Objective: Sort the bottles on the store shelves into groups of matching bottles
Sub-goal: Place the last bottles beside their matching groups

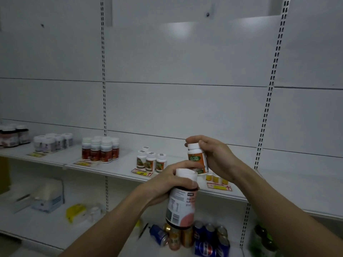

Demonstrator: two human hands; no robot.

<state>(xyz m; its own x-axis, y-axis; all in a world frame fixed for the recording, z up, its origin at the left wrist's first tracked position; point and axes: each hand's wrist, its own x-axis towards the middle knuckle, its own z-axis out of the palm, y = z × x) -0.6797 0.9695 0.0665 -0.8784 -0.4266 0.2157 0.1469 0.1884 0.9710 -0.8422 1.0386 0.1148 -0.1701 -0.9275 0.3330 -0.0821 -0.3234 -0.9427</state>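
- Four green-labelled bottles (150, 161) grouped near the shelf (118, 167) front edge.
- Left hand (167, 184) grips one large dark bottle (181, 203) by its cap.
- Right hand (213, 156) holds one small green-labelled bottle (197, 158) upright above the shelf.

White slotted-upright wall panels (185, 62), white shelf (115, 166), dim glare.

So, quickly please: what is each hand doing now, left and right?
Left hand: closed, fingers gripping the large dark bottle near its white cap.
Right hand: closed, fingers holding the small white bottle with the green and orange label.
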